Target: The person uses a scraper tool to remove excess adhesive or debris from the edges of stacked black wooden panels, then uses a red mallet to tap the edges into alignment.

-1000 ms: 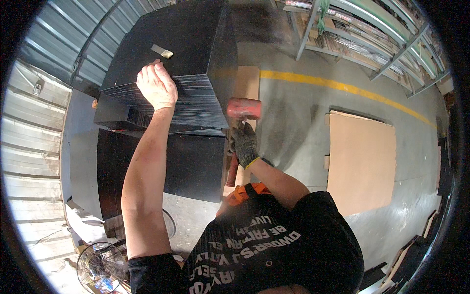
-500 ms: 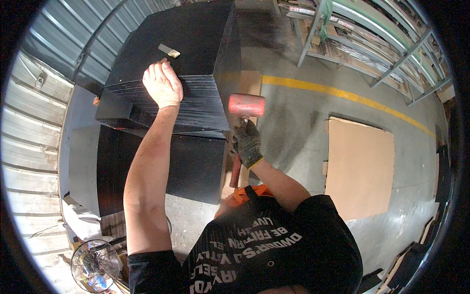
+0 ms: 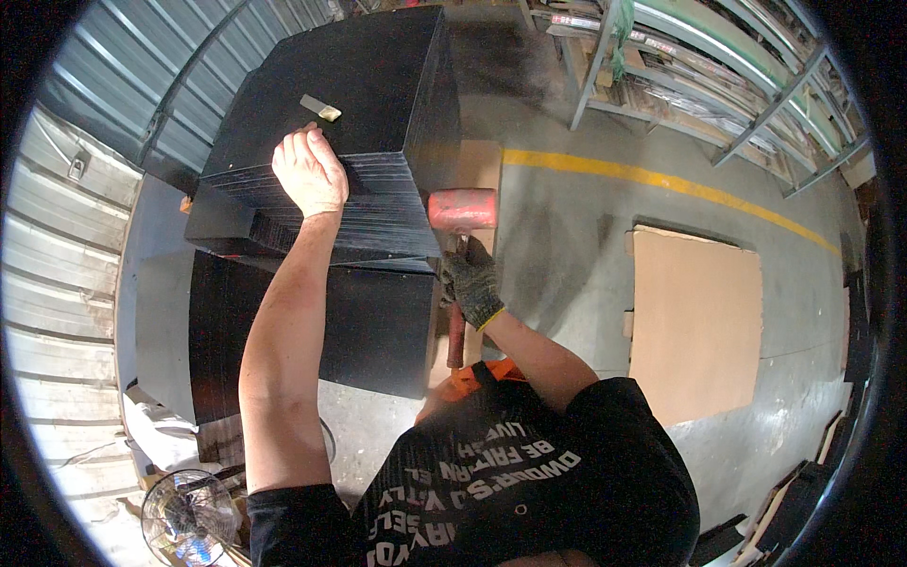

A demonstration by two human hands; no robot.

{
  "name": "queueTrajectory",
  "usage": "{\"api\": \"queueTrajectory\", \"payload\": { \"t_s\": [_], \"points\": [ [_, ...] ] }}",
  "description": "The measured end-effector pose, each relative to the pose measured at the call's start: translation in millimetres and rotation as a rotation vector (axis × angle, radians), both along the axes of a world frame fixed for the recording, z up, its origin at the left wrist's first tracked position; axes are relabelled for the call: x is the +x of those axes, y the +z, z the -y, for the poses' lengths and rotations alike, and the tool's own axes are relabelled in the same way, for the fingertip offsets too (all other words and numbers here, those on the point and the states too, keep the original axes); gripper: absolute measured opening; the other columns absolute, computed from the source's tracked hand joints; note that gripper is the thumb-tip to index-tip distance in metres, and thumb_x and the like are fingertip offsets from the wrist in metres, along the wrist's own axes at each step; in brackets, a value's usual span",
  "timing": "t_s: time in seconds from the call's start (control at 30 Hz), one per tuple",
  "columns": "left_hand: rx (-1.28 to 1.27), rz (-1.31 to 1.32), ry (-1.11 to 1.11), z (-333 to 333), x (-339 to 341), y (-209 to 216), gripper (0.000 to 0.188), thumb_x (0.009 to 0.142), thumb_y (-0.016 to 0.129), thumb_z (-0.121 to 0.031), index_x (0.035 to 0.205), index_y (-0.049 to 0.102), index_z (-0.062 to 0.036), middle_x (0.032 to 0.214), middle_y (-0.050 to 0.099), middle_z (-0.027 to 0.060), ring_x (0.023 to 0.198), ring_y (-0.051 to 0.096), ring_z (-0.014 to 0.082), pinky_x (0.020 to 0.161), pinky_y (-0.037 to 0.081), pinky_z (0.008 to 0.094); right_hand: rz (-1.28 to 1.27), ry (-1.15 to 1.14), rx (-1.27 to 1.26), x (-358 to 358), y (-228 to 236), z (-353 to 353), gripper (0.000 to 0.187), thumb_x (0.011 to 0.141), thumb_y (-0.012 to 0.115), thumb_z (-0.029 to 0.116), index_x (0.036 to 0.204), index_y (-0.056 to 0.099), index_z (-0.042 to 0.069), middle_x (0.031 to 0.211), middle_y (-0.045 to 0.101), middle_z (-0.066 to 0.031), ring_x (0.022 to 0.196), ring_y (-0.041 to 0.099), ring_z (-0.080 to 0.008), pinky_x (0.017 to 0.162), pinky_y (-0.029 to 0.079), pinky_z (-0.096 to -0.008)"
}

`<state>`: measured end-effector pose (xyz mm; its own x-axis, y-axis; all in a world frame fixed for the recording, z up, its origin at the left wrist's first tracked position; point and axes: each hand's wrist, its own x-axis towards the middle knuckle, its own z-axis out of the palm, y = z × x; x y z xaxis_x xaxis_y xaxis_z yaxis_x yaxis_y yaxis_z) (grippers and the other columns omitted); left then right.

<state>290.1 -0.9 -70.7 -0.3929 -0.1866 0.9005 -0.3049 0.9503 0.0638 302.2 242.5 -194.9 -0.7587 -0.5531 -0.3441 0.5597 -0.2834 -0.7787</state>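
A tall stack of black sheets (image 3: 340,71) stands in front of me, its layered edges facing me. My bare left hand (image 3: 310,173) rests at the stack's near top edge with its fingers curled; what they hold, if anything, is hidden. Just beyond the fingertips, a small flat grey piece with a cream-coloured end (image 3: 321,108) lies on the top sheet. My right hand (image 3: 471,282), in a dark knit glove with a yellow cuff, is closed round the handle of a red mallet (image 3: 463,209). The mallet's head is at the stack's right side; whether it touches cannot be told.
More black sheets (image 3: 373,326) lie lower down, between the stack and me. A brown cardboard sheet (image 3: 697,326) is on the floor at right, near a yellow floor line (image 3: 605,170). Metal racking (image 3: 699,113) stands far right, a fan (image 3: 189,518) at lower left, corrugated walls (image 3: 61,283) at left.
The mallet and my right hand have moved left, bringing the head up to the stack's right side. My left hand keeps its place on the stack; the view has shifted slightly.
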Motion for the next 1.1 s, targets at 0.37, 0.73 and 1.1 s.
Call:
{"api": "queueTrajectory", "payload": {
  "t_s": [0.37, 0.73, 1.1],
  "points": [
    [0.033, 0.04, 0.067, -4, -1, 1, 0.031, 0.099, 0.035, -0.019, 0.094, 0.063, -0.0054, 0.091, 0.063, 0.0097, 0.085, 0.057, 0.0307, 0.079, 0.044, 0.0407, -0.036, -0.041, -0.109, -4, 1, 1, 0.028, 0.091, 0.06, 0.007, 0.118, 0.051, 0.01, 0.066, 0.054, -0.0017, 0.052, 0.053, -0.0114, 0.047, 0.049, -0.0274],
    [0.023, 0.032, 0.075, -3, -2, -1, 0.031, 0.1, 0.036, -0.018, 0.097, 0.063, -0.0054, 0.089, 0.061, 0.0096, 0.084, 0.056, 0.0303, 0.079, 0.043, 0.0402, -0.04, -0.038, -0.061, 3, 5, 1, 0.02, 0.093, 0.058, 0.011, 0.111, 0.049, 0.01, 0.071, 0.056, -0.0018, 0.055, 0.054, -0.0104, 0.042, 0.044, -0.0245],
    [0.05, 0.016, 0.029, -3, -2, -1, 0.029, 0.097, 0.038, -0.02, 0.097, 0.063, -0.0036, 0.088, 0.059, 0.0111, 0.086, 0.055, 0.0293, 0.082, 0.041, 0.0402, -0.03, 0.035, -0.054, -1, -15, 5, 0.026, 0.091, 0.061, 0.016, 0.112, 0.046, 0.012, 0.07, 0.055, -0.0034, 0.055, 0.053, -0.0106, 0.041, 0.041, -0.0248]
  ]
}}
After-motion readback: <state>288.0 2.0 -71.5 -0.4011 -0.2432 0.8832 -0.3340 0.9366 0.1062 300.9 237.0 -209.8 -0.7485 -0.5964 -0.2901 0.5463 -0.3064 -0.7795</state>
